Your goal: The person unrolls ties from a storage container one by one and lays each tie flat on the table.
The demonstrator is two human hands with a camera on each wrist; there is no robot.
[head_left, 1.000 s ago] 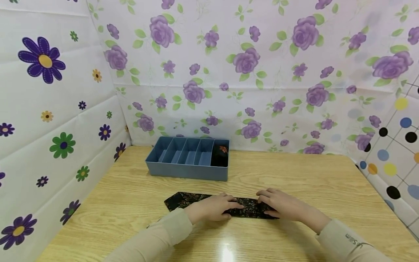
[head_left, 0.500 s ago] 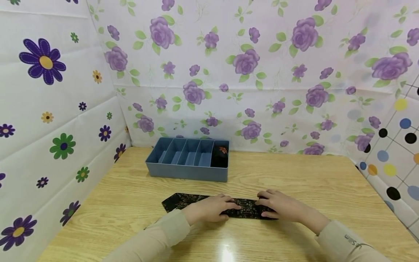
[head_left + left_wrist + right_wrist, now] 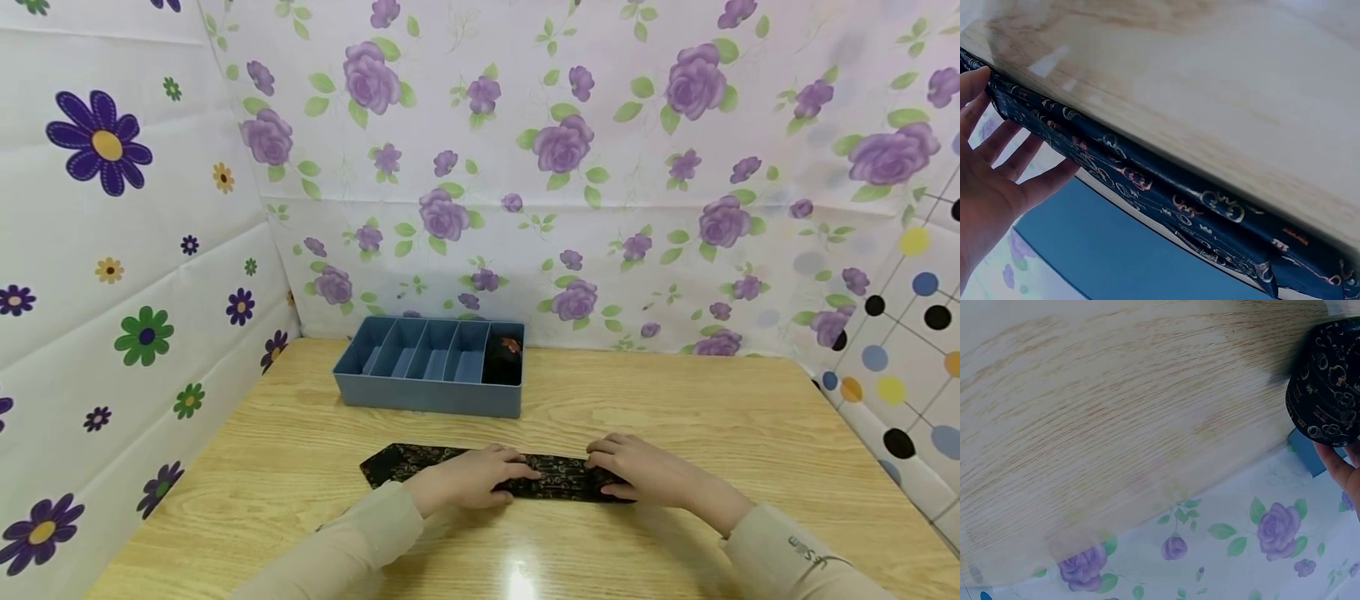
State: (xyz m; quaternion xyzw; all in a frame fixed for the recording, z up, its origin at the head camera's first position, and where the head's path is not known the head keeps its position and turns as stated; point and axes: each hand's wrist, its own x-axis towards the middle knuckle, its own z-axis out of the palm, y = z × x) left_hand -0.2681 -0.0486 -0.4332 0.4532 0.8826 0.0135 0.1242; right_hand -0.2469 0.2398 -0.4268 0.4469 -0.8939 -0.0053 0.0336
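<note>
The tie [image 3: 557,477] runs 9-to-3 o'clock on the bench [image 3: 660,400], left hand [image 3: 478,478] spread across its middle, right hand [image 3: 647,471] curled round its 3 o'clock roll [image 3: 1327,387].

The wood-grain table [image 3: 697,396] is carrying a blue box [image 3: 427,396] and a dark patterned tie [image 3: 557,477]. The box is standing toward the back; the tie is lying crosswise nearer the front, its pointed end facing left, its right part forming a roll.

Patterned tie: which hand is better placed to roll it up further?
Probably the right hand: its grip is on the rolled end of the tie, while the left hand rests on the flat stretch.
</note>
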